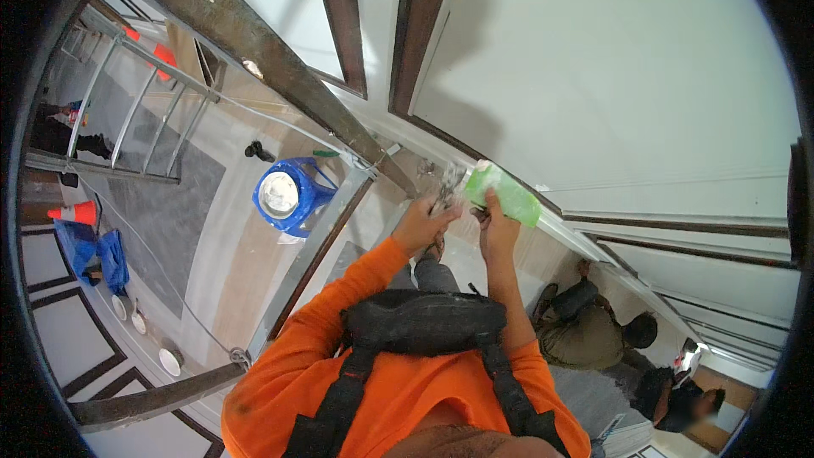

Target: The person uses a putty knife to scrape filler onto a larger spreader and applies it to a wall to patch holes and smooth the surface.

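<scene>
My right hand (pixel 498 227) is closed around the lower edge of a flat, bright green plastic spreader (pixel 514 195), its thumb lying on the face. White paste marks the spreader's upper left part. Just left of it, my left hand (pixel 426 225) has its fingers bent together around a blurred, grey-and-white smeared thing (pixel 448 187), whose kind I cannot make out. The two hands are close together, in front of the dark-trimmed white wall panel (pixel 610 76).
Below on the left, a blue stool (pixel 318 195) carries a round tub of white paste (pixel 279 194). A metal scaffold rail (pixel 326 242) and a brown beam (pixel 254 42) cross nearby. An orange cone (pixel 76 213) stands far left. A crouching person (pixel 585 335) is at lower right.
</scene>
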Tool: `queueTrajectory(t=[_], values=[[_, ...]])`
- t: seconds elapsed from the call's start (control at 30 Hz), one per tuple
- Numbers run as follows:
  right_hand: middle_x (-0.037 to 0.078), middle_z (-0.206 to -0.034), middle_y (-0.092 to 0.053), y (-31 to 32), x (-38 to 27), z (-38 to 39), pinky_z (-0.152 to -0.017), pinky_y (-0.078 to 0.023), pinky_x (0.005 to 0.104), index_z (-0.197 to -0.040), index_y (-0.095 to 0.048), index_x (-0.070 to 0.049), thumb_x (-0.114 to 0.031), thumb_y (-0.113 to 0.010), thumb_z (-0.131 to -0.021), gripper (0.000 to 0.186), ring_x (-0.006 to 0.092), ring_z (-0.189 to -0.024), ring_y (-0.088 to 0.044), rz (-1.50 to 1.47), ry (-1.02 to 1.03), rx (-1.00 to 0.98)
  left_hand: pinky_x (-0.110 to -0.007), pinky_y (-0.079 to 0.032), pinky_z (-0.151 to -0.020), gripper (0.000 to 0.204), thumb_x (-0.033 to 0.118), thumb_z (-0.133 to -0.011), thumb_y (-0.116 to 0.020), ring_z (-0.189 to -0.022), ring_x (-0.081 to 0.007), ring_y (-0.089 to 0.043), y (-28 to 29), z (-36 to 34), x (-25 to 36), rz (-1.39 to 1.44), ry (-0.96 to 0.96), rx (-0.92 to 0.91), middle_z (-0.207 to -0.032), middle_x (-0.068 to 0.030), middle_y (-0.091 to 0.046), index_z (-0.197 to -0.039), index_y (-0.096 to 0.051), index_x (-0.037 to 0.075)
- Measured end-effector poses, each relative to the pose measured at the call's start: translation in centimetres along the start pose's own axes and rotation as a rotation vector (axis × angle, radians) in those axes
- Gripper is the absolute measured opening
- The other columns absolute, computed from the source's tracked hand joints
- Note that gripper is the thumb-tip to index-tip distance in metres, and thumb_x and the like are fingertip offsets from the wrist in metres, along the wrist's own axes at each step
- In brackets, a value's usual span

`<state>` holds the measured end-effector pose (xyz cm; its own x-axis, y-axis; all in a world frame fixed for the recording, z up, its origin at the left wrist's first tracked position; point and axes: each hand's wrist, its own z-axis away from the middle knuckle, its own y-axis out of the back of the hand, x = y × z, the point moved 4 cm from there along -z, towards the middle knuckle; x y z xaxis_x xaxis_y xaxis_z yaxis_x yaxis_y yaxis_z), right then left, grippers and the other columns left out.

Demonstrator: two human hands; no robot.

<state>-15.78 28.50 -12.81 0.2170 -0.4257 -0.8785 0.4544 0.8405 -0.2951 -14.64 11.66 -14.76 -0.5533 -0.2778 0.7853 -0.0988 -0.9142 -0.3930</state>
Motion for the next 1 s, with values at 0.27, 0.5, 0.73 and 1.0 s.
queueTrajectory(t=[0.27, 0.5, 0.73, 1.0], values=[[0.007, -0.101, -0.067, -5.4, -7.4, -6.8, -0.063, -0.056, 0.0309, -0.116, -0.060, -0.001, -0.009, -0.073, -0.091, 0.030, 0.0170, -0.083, -0.066, 0.207, 0.322, -0.136, -0.025, -0.036, -0.042, 0.026, 0.029, -0.095, -0.071, -0.050, -0.0076, -0.049, 9.9, 7.9, -8.1, 0.118, 0.132, 0.340, -0.064, -0.0003, -0.056, -0.086, -0.065, 0.004], [0.008, -0.102, -0.067, -10.1, -10.0, -10.2, -0.062, -0.053, 0.0277, -0.111, -0.061, 0.000, -0.007, -0.073, -0.091, 0.025, 0.0137, -0.084, -0.065, 0.232, 0.510, -0.205, -0.026, -0.036, -0.037, 0.025, 0.035, -0.099, -0.062, -0.045, -0.0111, -0.051, 17.9, 9.4, -15.7, 0.382, 0.064, 0.886, -0.066, -0.0043, -0.061, -0.099, -0.062, 0.010], [0.010, -0.096, -0.069, -14.8, -16.1, -11.9, -0.070, -0.056, 0.0319, -0.105, -0.065, 0.006, -0.015, -0.080, -0.087, 0.032, 0.0152, -0.081, -0.066, 0.445, 0.880, -0.197, -0.026, -0.037, -0.037, 0.039, 0.040, -0.099, -0.064, -0.042, -0.0109, -0.048, 19.2, 6.0, -23.0, 0.301, -0.135, 1.187, -0.064, -0.0050, -0.061, -0.079, -0.057, 0.007], [0.006, -0.086, -0.070, -18.6, -20.8, -12.4, -0.071, -0.051, 0.0282, -0.092, -0.069, 0.003, -0.017, -0.080, -0.087, 0.023, 0.0122, -0.077, -0.063, 0.607, 1.290, -0.327, -0.025, -0.038, -0.039, 0.037, 0.040, -0.100, -0.063, -0.045, -0.0083, -0.048, 17.0, 4.5, -23.8, 0.336, -0.243, 1.252, -0.063, -0.0012, -0.055, -0.083, -0.056, 0.009]])
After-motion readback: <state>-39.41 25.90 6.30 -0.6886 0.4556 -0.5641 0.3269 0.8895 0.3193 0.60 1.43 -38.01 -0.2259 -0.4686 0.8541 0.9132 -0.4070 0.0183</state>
